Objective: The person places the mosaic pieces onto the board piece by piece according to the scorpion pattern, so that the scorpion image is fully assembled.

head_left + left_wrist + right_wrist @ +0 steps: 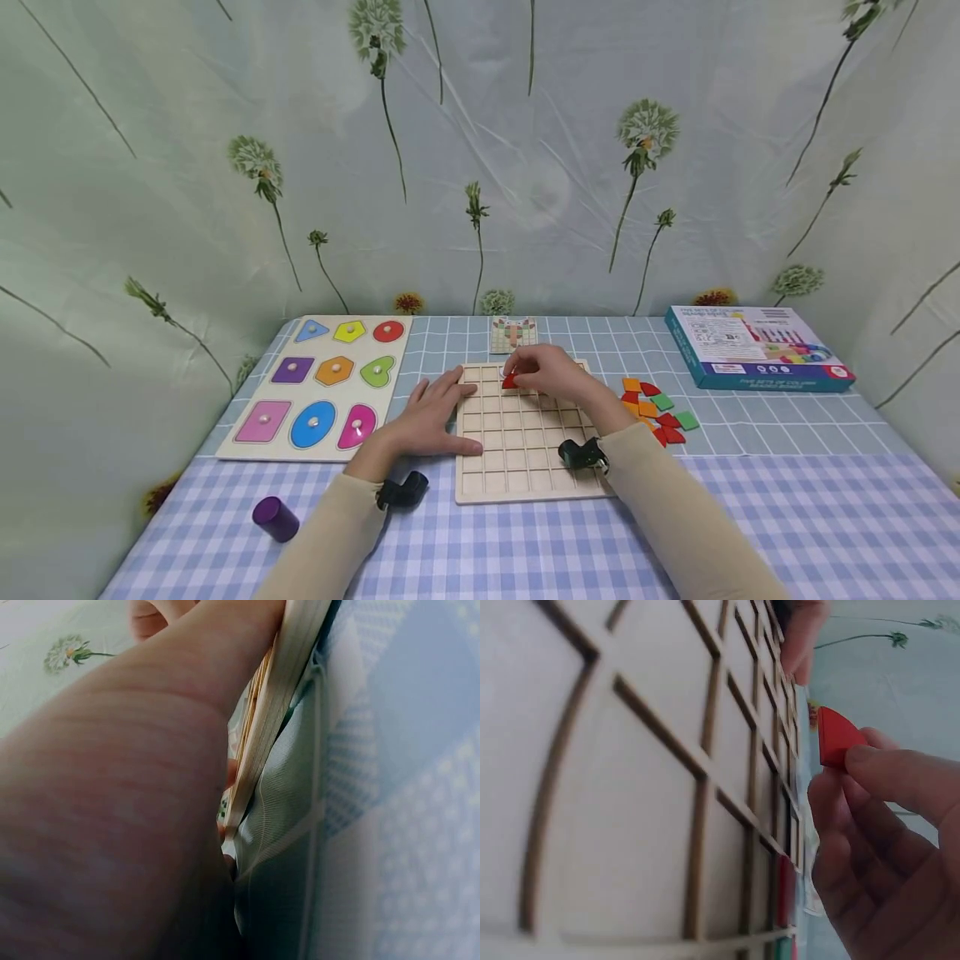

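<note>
The board (495, 467) sits squarely before the person, presumably so both hands can reach its cells. At its left edge, the left hand (427, 421) lies with fingers loosely spread, grasping nothing, thumb resting on the cells; I'd take that as steadying it. Over the board's far rows, the right hand (551, 373) pinches a red piece (838, 739) between thumb and fingertips, a light hold that leaves its curved side showing. A patterned card (513, 333) is just beyond the board, probably for easy glancing. Loose pieces (647, 409) lie right of the board, likely for quick picking; left of it is a knob puzzle (347, 396).
</note>
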Available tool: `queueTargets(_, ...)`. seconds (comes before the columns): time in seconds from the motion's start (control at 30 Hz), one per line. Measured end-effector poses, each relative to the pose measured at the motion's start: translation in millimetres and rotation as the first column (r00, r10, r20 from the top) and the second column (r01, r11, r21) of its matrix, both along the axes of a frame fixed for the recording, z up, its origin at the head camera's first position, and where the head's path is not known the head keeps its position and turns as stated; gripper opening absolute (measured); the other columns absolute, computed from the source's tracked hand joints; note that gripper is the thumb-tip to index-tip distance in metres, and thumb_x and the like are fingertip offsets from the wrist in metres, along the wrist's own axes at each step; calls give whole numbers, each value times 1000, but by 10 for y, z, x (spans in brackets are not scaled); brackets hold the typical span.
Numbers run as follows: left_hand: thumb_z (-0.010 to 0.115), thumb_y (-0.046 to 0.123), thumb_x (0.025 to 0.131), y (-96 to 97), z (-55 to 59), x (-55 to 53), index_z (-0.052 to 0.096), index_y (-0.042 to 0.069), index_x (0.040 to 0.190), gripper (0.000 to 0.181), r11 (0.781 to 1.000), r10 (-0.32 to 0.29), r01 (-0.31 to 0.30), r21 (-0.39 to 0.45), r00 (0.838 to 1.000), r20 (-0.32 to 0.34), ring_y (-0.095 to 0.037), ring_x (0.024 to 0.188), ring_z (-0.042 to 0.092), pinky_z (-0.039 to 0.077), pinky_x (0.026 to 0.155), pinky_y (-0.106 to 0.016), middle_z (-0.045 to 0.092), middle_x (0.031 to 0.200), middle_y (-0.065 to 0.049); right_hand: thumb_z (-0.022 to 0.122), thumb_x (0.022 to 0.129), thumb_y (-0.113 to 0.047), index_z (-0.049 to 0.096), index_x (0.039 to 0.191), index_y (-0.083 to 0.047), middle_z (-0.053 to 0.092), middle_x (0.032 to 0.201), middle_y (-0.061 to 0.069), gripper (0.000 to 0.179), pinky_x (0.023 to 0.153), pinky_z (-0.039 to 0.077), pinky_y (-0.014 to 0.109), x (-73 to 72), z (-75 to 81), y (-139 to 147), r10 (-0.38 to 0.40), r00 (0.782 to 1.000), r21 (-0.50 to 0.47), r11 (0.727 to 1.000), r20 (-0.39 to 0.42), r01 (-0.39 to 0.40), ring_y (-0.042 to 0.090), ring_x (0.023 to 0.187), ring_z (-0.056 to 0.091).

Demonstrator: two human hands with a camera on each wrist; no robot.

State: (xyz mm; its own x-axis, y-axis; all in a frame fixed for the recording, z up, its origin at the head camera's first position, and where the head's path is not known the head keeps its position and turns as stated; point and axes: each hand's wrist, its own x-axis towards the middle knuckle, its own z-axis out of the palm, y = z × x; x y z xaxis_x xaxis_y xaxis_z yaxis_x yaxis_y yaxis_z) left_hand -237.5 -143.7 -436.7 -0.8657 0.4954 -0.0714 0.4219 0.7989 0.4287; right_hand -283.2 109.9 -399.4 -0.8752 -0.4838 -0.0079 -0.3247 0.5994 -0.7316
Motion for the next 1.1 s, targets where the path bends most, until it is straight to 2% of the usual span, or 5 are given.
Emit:
queueTargets(0.17, 74, 66, 76, -1, -2, -4, 36, 20, 154, 98, 1000, -2, 2, -3, 1000, 0, -28, 157, 12, 3, 126, -59, 11, 170, -7, 66, 93, -7, 72, 102, -15, 70, 93, 1, 14, 76, 51, 29, -18, -51, -47, -17, 1000, 66, 998, -9, 17, 13, 81, 60)
queueTargets(0.37, 75, 63, 77, -1, -1, -8, 37, 18, 154, 97, 1000, 0, 0, 10, 1000, -1, -28, 157, 13, 4, 125, -60, 12, 169, -8, 68, 93, -10, 72, 100, -17, 68, 91, -1, 11, 76, 51, 30, -20, -67, -66, -34, 999, 102, 994, -22, 36, 13, 80, 60)
queueTargets(0.63, 74, 65, 77, 0, 7, -6, 36, 19, 154, 98, 1000, -5, 5, -2, 1000, -1, -27, 157, 12, 4, 126, -59, 11, 170, -7, 69, 93, -14, 74, 97, -20, 67, 88, -4, 9, 75, 47, 31, -33, -81, -70, -29, 996, 159, 986, -84, 42, 14, 80, 56)
queueTargets(0.83, 74, 64, 77, -7, 23, 1, 37, 17, 154, 97, 1000, -11, 11, 10, 1000, -1, -29, 157, 12, 3, 125, -60, 12, 169, -9, 70, 93, -17, 76, 97, -23, 66, 94, -1, 9, 73, 46, 32, -26, -88, -78, -12, 992, 195, 980, -125, 37, 15, 82, 55)
queueTargets(1.1, 74, 66, 77, 2, 5, -6, 36, 19, 154, 97, 1000, -1, 1, -5, 1000, 6, -26, 157, 11, 3, 126, -59, 11, 170, -7, 71, 93, -20, 75, 99, -24, 67, 96, -1, 8, 77, 49, 32, -14, -91, -77, -4, 991, 231, 972, -134, 35, 14, 85, 58)
